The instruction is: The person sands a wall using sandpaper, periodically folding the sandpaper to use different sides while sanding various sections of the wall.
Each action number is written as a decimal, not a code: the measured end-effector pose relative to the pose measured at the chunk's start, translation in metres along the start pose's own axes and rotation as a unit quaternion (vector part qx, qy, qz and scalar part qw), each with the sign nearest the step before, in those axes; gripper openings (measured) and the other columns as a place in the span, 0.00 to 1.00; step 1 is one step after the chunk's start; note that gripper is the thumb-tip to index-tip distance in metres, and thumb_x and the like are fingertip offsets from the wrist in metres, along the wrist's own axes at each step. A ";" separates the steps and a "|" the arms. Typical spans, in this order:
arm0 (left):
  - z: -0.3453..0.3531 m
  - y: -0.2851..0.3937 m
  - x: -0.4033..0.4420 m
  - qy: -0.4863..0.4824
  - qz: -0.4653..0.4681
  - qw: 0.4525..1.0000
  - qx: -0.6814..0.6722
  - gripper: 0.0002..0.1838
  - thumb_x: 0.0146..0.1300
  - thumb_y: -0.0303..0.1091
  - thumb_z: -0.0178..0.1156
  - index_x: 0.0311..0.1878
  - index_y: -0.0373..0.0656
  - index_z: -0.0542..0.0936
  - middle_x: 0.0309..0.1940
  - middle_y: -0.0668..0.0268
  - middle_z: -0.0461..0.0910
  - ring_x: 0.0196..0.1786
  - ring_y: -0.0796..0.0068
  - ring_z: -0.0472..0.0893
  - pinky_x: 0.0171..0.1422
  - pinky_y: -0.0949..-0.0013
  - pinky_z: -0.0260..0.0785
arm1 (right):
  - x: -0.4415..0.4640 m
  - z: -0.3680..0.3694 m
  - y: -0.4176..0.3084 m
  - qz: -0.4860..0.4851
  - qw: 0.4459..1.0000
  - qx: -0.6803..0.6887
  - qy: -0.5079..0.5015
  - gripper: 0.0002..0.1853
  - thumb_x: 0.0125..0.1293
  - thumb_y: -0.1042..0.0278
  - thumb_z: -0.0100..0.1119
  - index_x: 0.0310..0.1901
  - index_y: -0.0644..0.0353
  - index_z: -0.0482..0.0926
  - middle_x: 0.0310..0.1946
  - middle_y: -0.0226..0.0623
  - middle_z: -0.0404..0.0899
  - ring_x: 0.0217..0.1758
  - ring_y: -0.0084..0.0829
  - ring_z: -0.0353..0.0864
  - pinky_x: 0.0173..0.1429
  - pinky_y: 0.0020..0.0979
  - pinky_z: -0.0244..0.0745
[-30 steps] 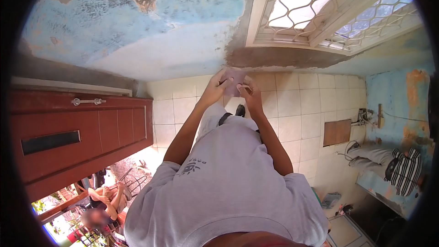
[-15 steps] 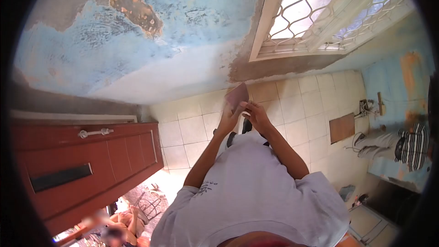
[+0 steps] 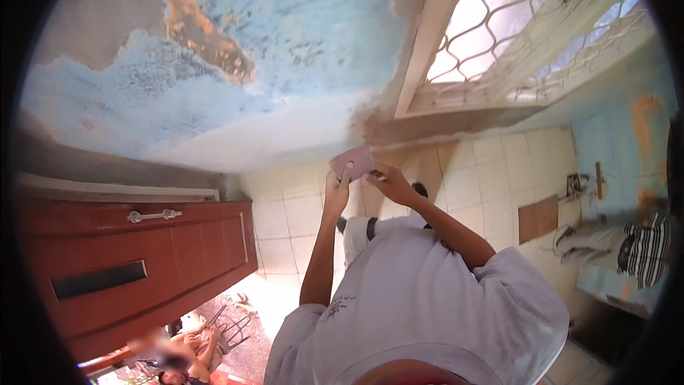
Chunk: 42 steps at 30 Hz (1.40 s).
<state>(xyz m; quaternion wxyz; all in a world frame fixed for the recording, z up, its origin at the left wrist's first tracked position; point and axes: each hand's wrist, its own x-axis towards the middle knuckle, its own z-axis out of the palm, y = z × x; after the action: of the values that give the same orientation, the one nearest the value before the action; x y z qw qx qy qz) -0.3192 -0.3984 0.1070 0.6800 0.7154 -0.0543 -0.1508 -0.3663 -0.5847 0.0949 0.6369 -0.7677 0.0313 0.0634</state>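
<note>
A flat, dull-pink piece of sandpaper [image 3: 358, 158] is held up in front of my body, close to the lower part of the wall. My left hand [image 3: 338, 180] grips its left side, with the thumb laid across the face. At the lower right edge, the curled fingers of my right hand [image 3: 389, 181] pinch the sheet; some fingertips are hidden. Beyond it rises the wall [image 3: 313, 43], with patchy blue paint, bare grey plaster and a flaked orange-brown area.
A window with a wavy metal grille [image 3: 491, 21] is at upper right. The red door [image 3: 171, 242] stands at left, and a person [image 3: 196, 356] sits past it. Another person in a striped top [image 3: 645, 249] is at far right, near a brown board [image 3: 538, 219] on the tiled floor.
Both hands and the sandpaper have shifted left, and the sheet has turned to show a broader face. My right hand has moved to its lower right edge. The view has tilted slightly.
</note>
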 end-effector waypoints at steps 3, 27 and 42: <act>0.055 0.008 0.015 0.120 0.029 0.991 -0.050 0.24 0.82 0.47 0.59 0.58 0.30 0.83 0.48 0.60 0.87 0.52 0.71 0.81 0.61 0.66 0.72 | 0.028 -0.083 -0.018 -0.126 0.986 -0.110 -0.001 0.22 0.78 0.62 0.61 0.68 0.63 0.77 0.62 0.52 0.82 0.67 0.47 0.81 0.71 0.42 0.74; 0.229 0.220 0.225 0.429 0.459 0.715 0.306 0.38 0.73 0.26 0.55 0.83 0.27 0.54 0.84 0.37 0.51 0.86 0.32 0.50 0.87 0.38 0.38 | 0.151 -0.340 -0.143 -0.356 0.741 -0.467 0.326 0.31 0.78 0.46 0.56 0.68 0.67 0.71 0.84 0.46 0.53 0.88 0.57 0.44 0.82 0.78 0.26; 0.232 0.219 0.218 0.450 0.441 0.716 0.300 0.36 0.74 0.24 0.50 0.84 0.30 0.56 0.86 0.42 0.50 0.87 0.39 0.48 0.89 0.46 0.39 | 0.148 -0.338 -0.144 -0.369 0.741 -0.458 0.324 0.30 0.77 0.51 0.56 0.70 0.67 0.69 0.81 0.47 0.58 0.87 0.58 0.47 0.83 0.74 0.32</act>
<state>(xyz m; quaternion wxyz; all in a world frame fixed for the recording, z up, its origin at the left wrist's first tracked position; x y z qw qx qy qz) -0.1512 -0.6972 0.2858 0.3638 0.7602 -0.0936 0.5301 -0.1817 -0.8853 0.2757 0.1330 -0.8926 -0.0830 -0.4227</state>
